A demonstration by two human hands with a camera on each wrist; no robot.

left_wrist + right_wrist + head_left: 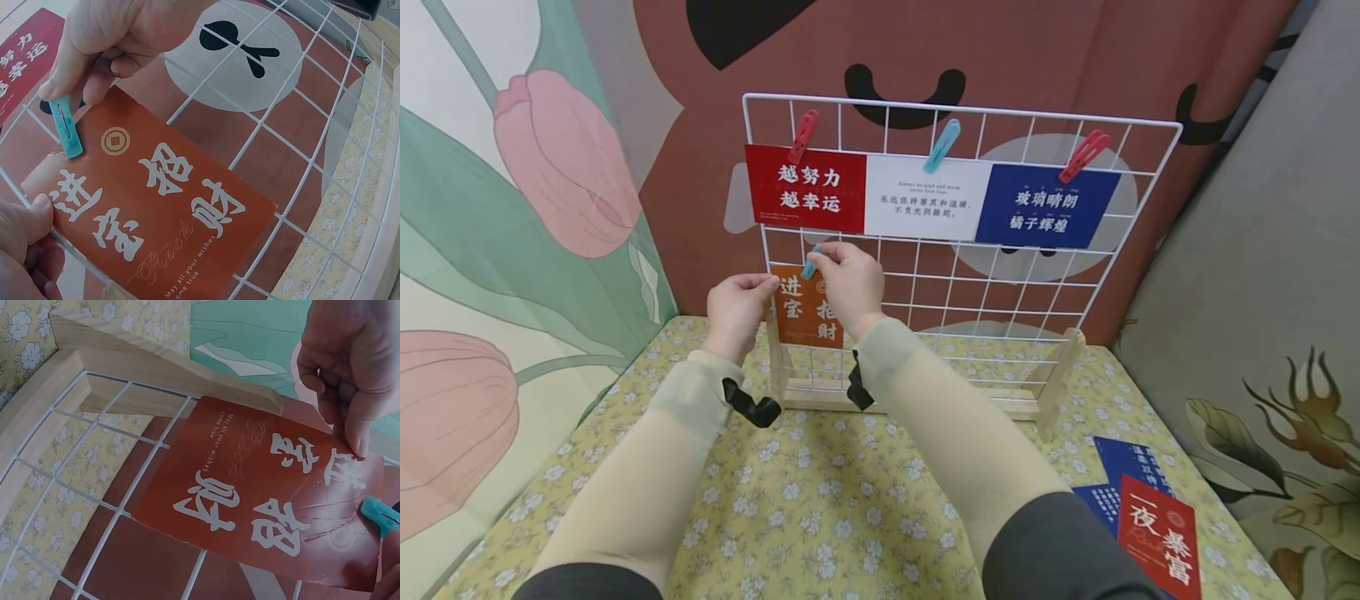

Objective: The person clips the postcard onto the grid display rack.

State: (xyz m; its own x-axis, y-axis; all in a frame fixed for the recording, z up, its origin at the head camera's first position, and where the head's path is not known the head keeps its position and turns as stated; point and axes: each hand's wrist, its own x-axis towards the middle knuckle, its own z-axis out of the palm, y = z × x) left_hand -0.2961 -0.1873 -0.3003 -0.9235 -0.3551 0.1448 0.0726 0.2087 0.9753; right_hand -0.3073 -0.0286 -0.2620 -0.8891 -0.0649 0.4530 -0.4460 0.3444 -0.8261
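An orange-red card with white characters lies against the lower left of a white wire grid. At its left edge, my left hand pinches the card between thumb and fingers. My right hand pinches a light blue clothespin, whose tip lies over the card's top edge. In the right wrist view the clothespin is partly cut off by the frame. Above hang a red card, a white card and a blue card, each under a clothespin.
Wooden feet hold the grid upright on a yellow floral cloth. Loose cards lie at the front right, a red card over blue ones. A patterned curtain hangs close behind the grid.
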